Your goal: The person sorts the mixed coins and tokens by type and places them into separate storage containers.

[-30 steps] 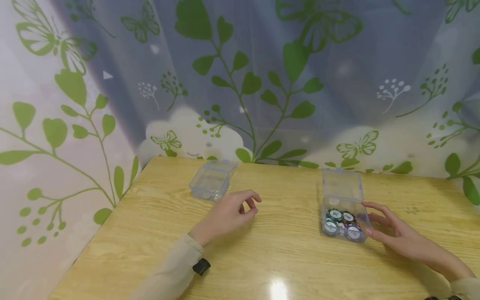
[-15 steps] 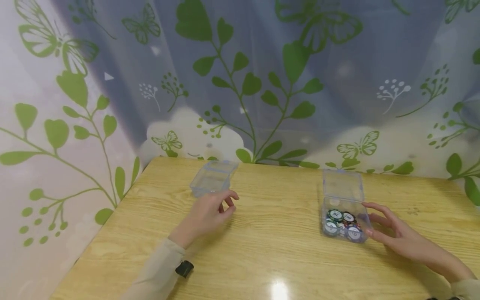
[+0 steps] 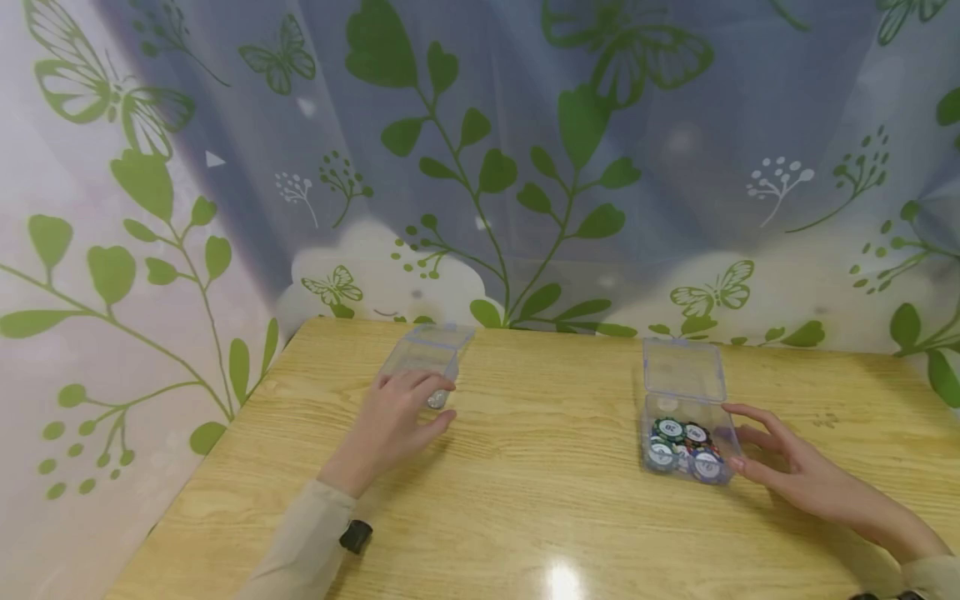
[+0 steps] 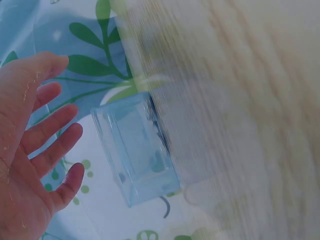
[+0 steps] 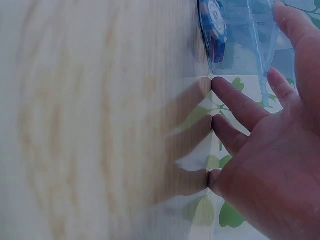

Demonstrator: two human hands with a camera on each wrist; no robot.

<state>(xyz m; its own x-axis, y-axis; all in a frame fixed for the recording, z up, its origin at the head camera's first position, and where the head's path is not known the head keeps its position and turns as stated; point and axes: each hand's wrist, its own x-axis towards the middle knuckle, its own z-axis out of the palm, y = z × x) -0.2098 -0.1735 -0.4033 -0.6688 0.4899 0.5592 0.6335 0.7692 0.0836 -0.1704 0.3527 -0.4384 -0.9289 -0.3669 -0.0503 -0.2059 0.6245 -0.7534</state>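
Note:
My left hand (image 3: 390,417) hovers at the near side of a clear plastic box (image 3: 448,367), hiding much of it. In the left wrist view its fingers are spread and hold nothing, apart from the box (image 4: 137,150). Small shiny silver pieces (image 3: 436,400), perhaps coins, lie at the bottom of that box. At the right, my right hand (image 3: 802,471) touches the right side of a second clear box (image 3: 723,433) with thumb and index finger. The other fingertips rest on the table in the right wrist view. Inside this box lie several poker chips (image 3: 686,446).
Both boxes have their clear lids, such as the right lid (image 3: 684,369), tipped back towards a patterned curtain (image 3: 525,208). The wooden table (image 3: 540,467) ends at the curtain. A dark mark (image 3: 827,421) shows on the tabletop behind the right hand.
My left hand has moved left, over to the near side of the left box, and its fingers have spread. The right hand and both boxes have stayed in place.

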